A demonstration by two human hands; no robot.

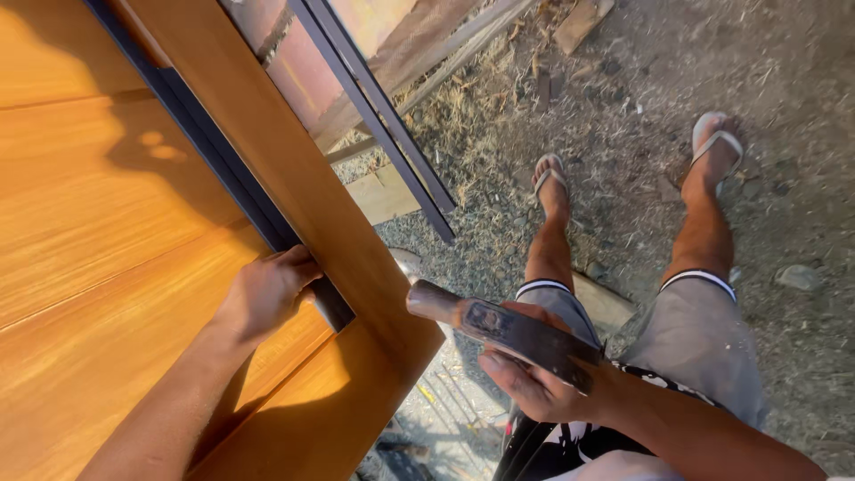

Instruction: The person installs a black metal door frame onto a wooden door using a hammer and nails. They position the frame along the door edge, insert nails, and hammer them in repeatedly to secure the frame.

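Note:
My left hand (267, 289) presses on a dark strip (227, 174) that lies in a groove of an orange wooden door (98, 232), near the strip's lower end. My right hand (534, 374) grips a hammer (499, 325) by its dark handle, the metal head pointing left, just off the door's frame edge (338, 232). The hammer is apart from the wood.
Two more dark strips (378, 116) lean across boards behind the door. My legs and sandalled feet (552, 178) stand on dirt ground strewn with wood scraps and shavings. A wood block (606, 303) lies by my left leg.

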